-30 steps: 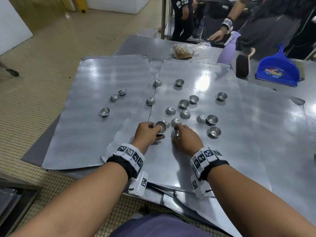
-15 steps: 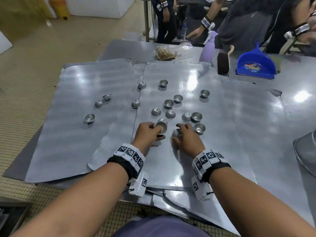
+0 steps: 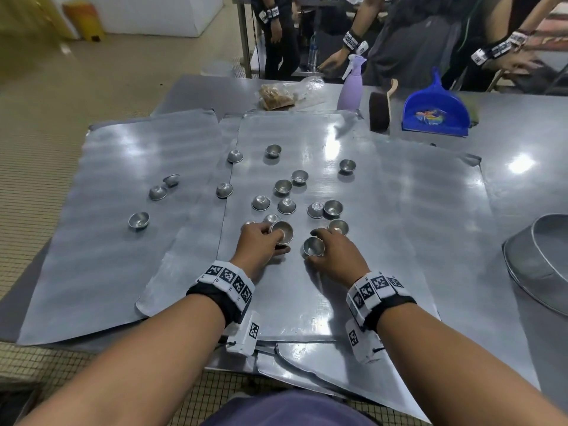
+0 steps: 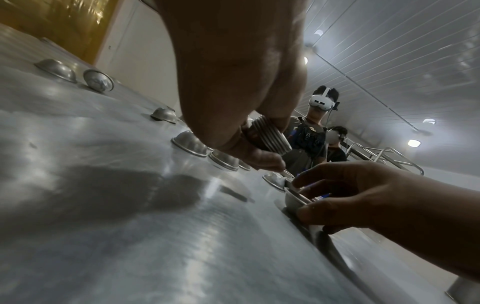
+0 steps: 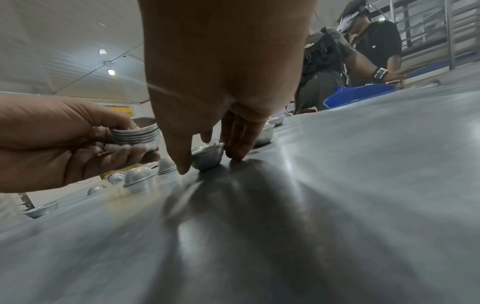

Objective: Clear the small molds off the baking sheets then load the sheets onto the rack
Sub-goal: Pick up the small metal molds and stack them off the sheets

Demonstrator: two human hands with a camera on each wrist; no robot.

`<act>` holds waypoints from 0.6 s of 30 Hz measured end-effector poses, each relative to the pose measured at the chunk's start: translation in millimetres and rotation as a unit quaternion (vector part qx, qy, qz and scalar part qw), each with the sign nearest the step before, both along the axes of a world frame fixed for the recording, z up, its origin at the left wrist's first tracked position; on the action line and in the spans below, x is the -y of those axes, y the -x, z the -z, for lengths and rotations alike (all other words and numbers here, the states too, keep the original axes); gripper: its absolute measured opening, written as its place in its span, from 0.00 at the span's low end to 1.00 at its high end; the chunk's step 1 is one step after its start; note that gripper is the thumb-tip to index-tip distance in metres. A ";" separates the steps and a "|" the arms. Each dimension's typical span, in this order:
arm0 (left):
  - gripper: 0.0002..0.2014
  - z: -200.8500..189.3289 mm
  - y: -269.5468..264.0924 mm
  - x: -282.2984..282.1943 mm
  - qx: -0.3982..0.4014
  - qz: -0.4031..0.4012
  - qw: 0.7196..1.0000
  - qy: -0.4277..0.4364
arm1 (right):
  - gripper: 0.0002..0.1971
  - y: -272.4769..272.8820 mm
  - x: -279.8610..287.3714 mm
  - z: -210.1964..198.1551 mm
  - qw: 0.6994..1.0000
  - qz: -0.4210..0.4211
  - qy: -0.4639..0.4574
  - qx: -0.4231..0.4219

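1. Now, left hand point(image 3: 259, 241) grips a nested stack of molds point(image 3: 282, 232), fingers curled round it, just above the sheet.
2. Right hand point(image 3: 333, 255) pinches a single mold point(image 3: 313, 246) on the middle baking sheet point(image 3: 307, 302), beside the stack.
3. Vs 0.5 s ago: the single mold is more exposed, rim up; loose molds point(image 3: 285, 187) beyond haven't shifted.

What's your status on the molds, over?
Left hand grips a nested mold stack. Right hand pinches one upright mold on the centre sheet. Many loose molds still scattered; nothing blocking.
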State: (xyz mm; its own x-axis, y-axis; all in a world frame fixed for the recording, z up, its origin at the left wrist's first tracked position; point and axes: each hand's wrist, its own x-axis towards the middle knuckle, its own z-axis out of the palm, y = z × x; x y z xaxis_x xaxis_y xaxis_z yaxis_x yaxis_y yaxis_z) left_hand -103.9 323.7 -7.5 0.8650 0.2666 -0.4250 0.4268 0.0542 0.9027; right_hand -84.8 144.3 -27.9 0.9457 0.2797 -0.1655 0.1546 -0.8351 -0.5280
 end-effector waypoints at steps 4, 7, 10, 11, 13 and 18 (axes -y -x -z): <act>0.04 4.9 -1.3 -1.1 0.004 -0.004 1.000 -0.003 | 0.30 1.3 -1.9 0.4 1.000 -0.009 0.025 0.010; 0.04 7.5 -1.5 -6.4 0.003 -0.010 1.000 -0.003 | 0.24 -1.0 -6.5 -1.9 1.000 -0.010 0.019 0.018; 0.04 9.9 -3.6 -14.4 -0.001 -0.032 0.999 0.000 | 0.28 -8.0 -13.0 -3.3 0.999 -0.027 -0.010 0.027; 0.04 10.3 -4.4 -17.5 -0.001 -0.038 0.999 -0.002 | 0.29 -9.3 -16.7 -4.4 0.999 -0.026 -0.027 0.035; 0.07 11.5 -5.6 -24.0 -0.001 -0.049 0.999 -0.003 | 0.28 -10.3 -26.5 -8.3 0.996 -0.020 -0.065 0.060; 0.08 12.5 -6.1 -42.4 0.015 -0.069 0.997 0.011 | 0.24 -10.5 -59.5 -18.6 0.988 -0.030 -0.119 0.094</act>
State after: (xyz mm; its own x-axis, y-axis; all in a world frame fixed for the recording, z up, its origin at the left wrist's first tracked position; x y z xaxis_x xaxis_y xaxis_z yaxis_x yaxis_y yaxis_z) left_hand -97.8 366.1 -19.9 0.8331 0.3756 -0.4060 0.3860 0.1308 0.9132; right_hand -74.3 203.8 -9.3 0.9342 0.3457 0.0881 0.3135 -0.6777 -0.6652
